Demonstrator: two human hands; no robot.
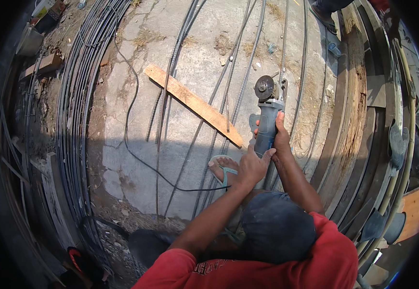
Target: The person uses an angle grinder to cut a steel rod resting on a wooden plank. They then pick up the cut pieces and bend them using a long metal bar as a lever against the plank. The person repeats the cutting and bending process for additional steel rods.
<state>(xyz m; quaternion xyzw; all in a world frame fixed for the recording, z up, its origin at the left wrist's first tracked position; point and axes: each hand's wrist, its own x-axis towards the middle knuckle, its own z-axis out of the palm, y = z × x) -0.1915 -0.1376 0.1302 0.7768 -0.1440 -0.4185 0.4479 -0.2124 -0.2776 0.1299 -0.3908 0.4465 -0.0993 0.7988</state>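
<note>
Both my hands are on a grey-blue angle grinder [266, 124], held out in front with its round dark disc [264, 87] at the far end. My right hand [281, 133] wraps around the middle of its body. Closer to me, my left hand [254, 168] grips the rear end, where a black power cord [178, 188] runs off to the left. Several steel rebars [244, 83] lie lengthwise on the concrete beneath and beside the tool. A light wooden board [192, 104] lies slantwise among the bars, left of the grinder. Whether the disc is spinning, I cannot tell.
My foot in a sandal [224, 168] rests near the board. A thick bundle of rebar [72, 101] runs along the left. Long timber planks [346, 96] line the right side. Another person's foot [323, 17] shows at the top right, near a plastic cup [334, 49].
</note>
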